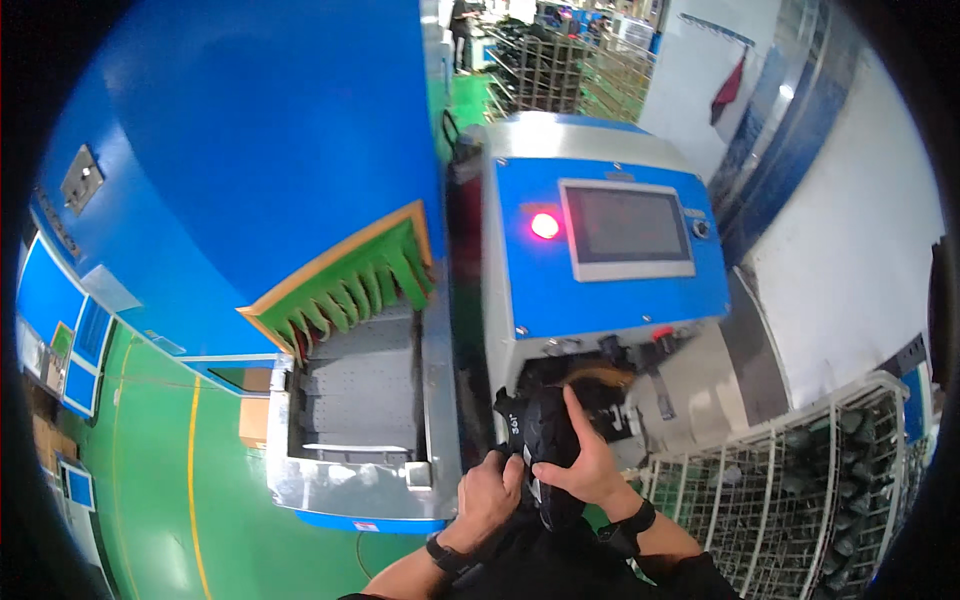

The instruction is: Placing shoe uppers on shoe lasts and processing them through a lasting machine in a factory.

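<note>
A black, soft-looking piece [548, 425], which looks like a shoe upper, stands in front of the blue-and-grey machine. It has small white marks on its left side and a pale strip lower down. Closed at its lower left side, my left hand [490, 495] grips it with thumb and fingers together. My right hand [588, 465] holds its right side, the index finger stretched up along it and the thumb lying across. The far end of the piece meets dark parts under the machine's head, where the contact is hidden. Dark bands circle both wrists.
The machine's control panel [615, 245] has a dark screen and a lit red lamp [545, 226]. To the left, a conveyor [358, 385] runs under a green strip curtain [350, 290] into a large blue housing. A wire rack [770, 490] with dark items stands at the right.
</note>
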Demonstrator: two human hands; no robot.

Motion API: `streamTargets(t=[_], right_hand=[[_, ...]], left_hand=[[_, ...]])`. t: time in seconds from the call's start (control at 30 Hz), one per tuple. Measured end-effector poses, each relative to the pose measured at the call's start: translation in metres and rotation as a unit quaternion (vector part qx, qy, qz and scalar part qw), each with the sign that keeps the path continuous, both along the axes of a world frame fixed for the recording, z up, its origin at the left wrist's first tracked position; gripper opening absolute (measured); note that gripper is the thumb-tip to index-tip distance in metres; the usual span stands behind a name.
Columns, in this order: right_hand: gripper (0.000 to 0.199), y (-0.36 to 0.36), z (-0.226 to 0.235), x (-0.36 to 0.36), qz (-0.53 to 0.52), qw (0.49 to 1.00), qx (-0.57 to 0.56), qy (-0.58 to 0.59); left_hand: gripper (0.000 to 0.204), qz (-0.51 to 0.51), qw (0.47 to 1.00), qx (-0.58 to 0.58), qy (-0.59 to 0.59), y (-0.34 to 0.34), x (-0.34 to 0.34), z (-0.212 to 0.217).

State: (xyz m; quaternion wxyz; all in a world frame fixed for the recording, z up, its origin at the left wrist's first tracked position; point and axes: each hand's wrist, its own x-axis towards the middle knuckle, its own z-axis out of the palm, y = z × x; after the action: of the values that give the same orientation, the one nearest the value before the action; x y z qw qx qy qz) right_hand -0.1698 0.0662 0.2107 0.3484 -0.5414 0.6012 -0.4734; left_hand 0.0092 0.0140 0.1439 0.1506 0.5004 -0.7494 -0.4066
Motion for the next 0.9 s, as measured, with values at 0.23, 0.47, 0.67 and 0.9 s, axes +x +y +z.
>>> streamTargets(t=[0.23,0.47,0.67,0.9], right_hand=[[0.076,0.101,-0.101,-0.084,-0.179,0.866,0.159,-0.44],[0.079,0.119,-0.086,-0.116,-0.203,0.944,0.104,-0.239],[0.081,0.063,-0.063,-0.126,-0.167,0.979,0.108,-0.052],[0.092,-0.007,-0.086,-0.105,-0.074,0.909,0.239,0.334]], left_hand=[[0.03,0.043,0.851,0.403,0.335,0.04,-0.061,-0.026],[0.033,-0.02,0.827,0.536,0.17,0.038,-0.06,-0.047],[0.031,0.069,0.853,0.481,0.192,0.031,-0.023,-0.084],[0.026,0.16,0.817,0.49,0.258,0.015,-0.001,-0.111]])
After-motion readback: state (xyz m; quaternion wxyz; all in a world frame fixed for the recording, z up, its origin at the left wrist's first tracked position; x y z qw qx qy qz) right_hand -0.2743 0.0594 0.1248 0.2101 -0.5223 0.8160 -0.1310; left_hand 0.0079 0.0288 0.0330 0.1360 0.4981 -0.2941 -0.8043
